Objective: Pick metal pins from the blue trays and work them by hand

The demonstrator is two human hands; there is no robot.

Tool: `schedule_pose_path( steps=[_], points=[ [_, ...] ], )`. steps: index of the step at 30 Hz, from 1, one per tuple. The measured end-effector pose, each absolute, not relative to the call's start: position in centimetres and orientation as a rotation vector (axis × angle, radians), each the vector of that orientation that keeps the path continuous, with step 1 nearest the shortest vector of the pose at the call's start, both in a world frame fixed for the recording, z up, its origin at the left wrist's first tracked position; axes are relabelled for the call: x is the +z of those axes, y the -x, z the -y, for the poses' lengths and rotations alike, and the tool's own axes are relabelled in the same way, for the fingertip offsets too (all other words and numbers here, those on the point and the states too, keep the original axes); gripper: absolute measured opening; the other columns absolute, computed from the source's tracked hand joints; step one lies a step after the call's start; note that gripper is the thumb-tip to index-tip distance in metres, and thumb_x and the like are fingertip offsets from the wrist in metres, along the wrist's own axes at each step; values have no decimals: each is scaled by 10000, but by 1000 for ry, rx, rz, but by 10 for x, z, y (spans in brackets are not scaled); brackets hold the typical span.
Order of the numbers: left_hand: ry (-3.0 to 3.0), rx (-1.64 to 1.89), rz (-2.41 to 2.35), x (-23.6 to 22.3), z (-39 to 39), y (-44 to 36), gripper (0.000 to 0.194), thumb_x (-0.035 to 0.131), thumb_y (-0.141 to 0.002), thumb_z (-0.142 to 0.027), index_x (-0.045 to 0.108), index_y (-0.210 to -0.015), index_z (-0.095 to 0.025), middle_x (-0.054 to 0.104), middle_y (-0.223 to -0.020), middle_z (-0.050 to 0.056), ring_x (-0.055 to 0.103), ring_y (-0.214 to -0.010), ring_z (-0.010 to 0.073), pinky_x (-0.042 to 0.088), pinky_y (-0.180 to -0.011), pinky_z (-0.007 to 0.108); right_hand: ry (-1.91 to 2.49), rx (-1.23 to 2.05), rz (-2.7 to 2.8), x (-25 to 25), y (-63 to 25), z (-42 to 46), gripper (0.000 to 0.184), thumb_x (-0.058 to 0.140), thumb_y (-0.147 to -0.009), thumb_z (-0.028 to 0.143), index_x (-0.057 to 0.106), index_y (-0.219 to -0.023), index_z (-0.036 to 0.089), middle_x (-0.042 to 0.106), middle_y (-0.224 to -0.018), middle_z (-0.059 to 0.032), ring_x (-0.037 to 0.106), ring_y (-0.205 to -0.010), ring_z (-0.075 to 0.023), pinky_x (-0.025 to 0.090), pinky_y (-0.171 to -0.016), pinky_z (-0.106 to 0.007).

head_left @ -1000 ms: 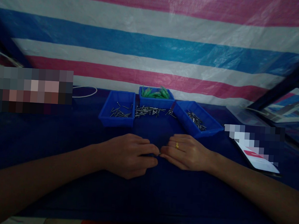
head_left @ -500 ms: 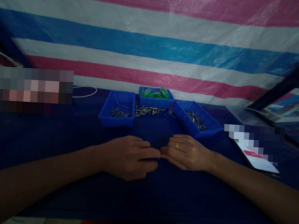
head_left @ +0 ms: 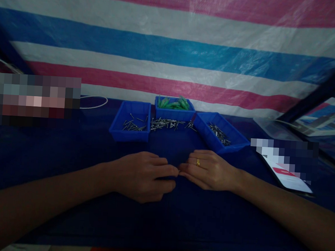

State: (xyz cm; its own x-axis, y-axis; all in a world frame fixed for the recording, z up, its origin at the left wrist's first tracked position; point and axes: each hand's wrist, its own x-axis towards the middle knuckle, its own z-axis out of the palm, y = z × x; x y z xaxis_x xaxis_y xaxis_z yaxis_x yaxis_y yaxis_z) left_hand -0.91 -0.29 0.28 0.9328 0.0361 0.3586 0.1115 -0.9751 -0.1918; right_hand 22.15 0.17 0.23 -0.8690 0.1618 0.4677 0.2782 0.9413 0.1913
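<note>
My left hand [head_left: 144,177] is closed above the dark blue table, its fingers curled and pointing right. Facing it, my right hand [head_left: 206,170], with a gold ring [head_left: 198,162], has its thumb and fingertips pinched together. The two sets of fingertips almost meet. A tiny pale glint shows between them, too small and dark to name. Beyond the hands lies a pile of thin metal pins, like nails or rivets [head_left: 164,124]. More pins lie in a left blue bin [head_left: 129,135] and a right blue bin [head_left: 225,148].
A rear blue bin [head_left: 174,113] holds green plastic-looking pieces [head_left: 182,103]. At right a phone-like device [head_left: 290,176] with a lit screen lies on the table [head_left: 156,223]. A white cable [head_left: 100,106] curves at the back left. Striped sheeting [head_left: 172,54] hangs behind.
Both hands hold nearly the same pose, fingertips together. The glint between the fingertips shows slightly more now. The whole view has shifted a little.
</note>
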Motion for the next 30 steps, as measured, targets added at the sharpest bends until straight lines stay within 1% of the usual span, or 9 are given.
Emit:
schedule_pose_path(
  steps=[8, 16, 20, 23, 27, 30],
  points=[
    [2824, -558, 113, 4, 3, 9, 170, 436, -844, -201, 599, -892, -191, 631, -974, 28, 528, -674, 118, 444, -575, 258, 300, -314, 2646, 0, -222, -2, 186, 441, -925, 191, 591, -843, 118, 524, -591, 3, 441, -545, -113, 338, -526, -256],
    [2956, -554, 75, 8, 5, 7, 165, 461, -797, -199, 619, -838, -170, 650, -901, 18, 490, -595, 125, 391, -517, 296, 223, -290, 2655, -1, -223, -3, 208, 418, -932, 173, 584, -820, 117, 509, -568, 15, 408, -520, -112, 320, -513, -261],
    [3016, -509, 92, 10, 6, 7, 156, 484, -760, -206, 618, -830, -169, 649, -904, 26, 502, -613, 139, 384, -514, 311, 227, -283, 2643, 0, -222, -3, 195, 435, -924, 167, 584, -808, 117, 500, -556, 18, 403, -514, -109, 312, -508, -259],
    [3020, -512, 96, 11, 5, 8, 142, 496, -749, -207, 611, -824, -168, 646, -909, 26, 505, -607, 134, 385, -505, 310, 231, -275, 2642, 0, -222, -3, 190, 444, -924, 176, 584, -809, 116, 497, -557, 18, 403, -513, -107, 309, -509, -258],
    [2987, -547, 84, 9, 4, 8, 141, 490, -762, -196, 602, -842, -168, 646, -899, 29, 515, -597, 122, 392, -503, 292, 238, -252, 2649, -1, -223, -3, 174, 448, -923, 184, 582, -835, 117, 509, -572, 14, 421, -523, -107, 316, -514, -259],
    [2935, -655, 78, 6, 2, 8, 160, 475, -806, -181, 583, -921, -155, 642, -926, 34, 545, -640, 117, 435, -560, 263, 281, -248, 2632, 0, -223, -3, 173, 437, -927, 190, 579, -856, 121, 529, -593, 6, 445, -538, -109, 335, -520, -254]
  ],
)
